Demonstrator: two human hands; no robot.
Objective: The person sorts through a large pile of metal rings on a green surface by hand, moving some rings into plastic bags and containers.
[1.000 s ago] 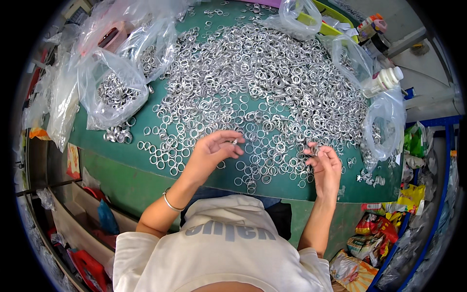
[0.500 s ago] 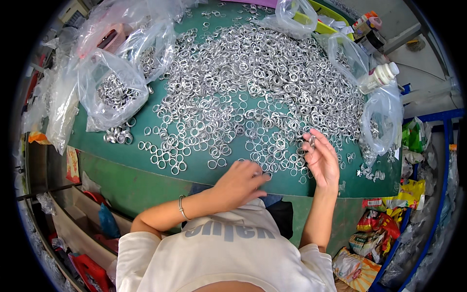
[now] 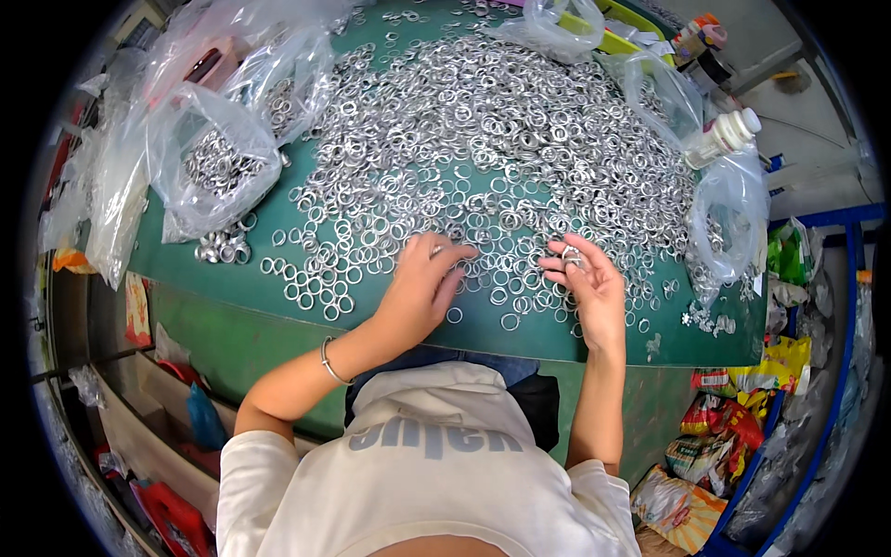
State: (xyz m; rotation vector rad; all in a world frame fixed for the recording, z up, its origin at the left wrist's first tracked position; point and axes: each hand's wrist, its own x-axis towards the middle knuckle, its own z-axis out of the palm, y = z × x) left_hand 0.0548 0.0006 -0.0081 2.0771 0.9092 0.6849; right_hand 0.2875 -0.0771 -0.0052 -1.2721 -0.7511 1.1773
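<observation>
A large heap of silver metal rings (image 3: 520,121) spreads over the green table (image 3: 223,288), thinning to loose single rings toward the near edge. At the heap's near side, my left hand (image 3: 419,286) reaches in over the loose rings, its index finger stretched out and thumb apart. A small silver ring shows against its fingers; whether it is worn or held is unclear. My right hand (image 3: 594,292) is raised palm up to the right, its curled fingers and thumb closed on a few metal rings (image 3: 573,257). Some fingers of the left hand are hidden behind its back.
Clear plastic bags with rings (image 3: 218,172) stand at the left. Another clear bag (image 3: 724,227) and a white bottle (image 3: 724,137) are at the right edge. A yellow-green bin (image 3: 631,37) sits at the back. Colourful packages (image 3: 719,432) lie on a blue-framed rack at the right.
My left hand has moved forward from the table's near edge to the loose rings. My right hand has shifted slightly left, still holding rings.
</observation>
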